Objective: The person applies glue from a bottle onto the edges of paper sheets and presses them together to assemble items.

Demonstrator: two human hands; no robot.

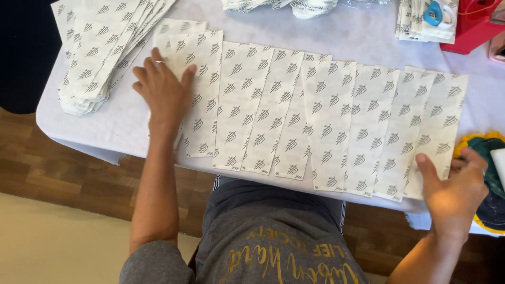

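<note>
1 head-worn camera looks steeply down, close over the table (121,126) edge, lap and floor (52,242) below.

Overlapping paper strips (315,121) lie on the table (357,37), stack (100,47) left.

Cut off and covered

Beside the row of strips (315,115), a red box (473,26) runs off-frame; the left hand (164,92) covers one strip's end.

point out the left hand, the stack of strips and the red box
left hand (165,94), head view, on the back of the hand
stack of strips (97,50), head view, on the top strip of the pile
red box (473,26), head view, on its front wall
</note>
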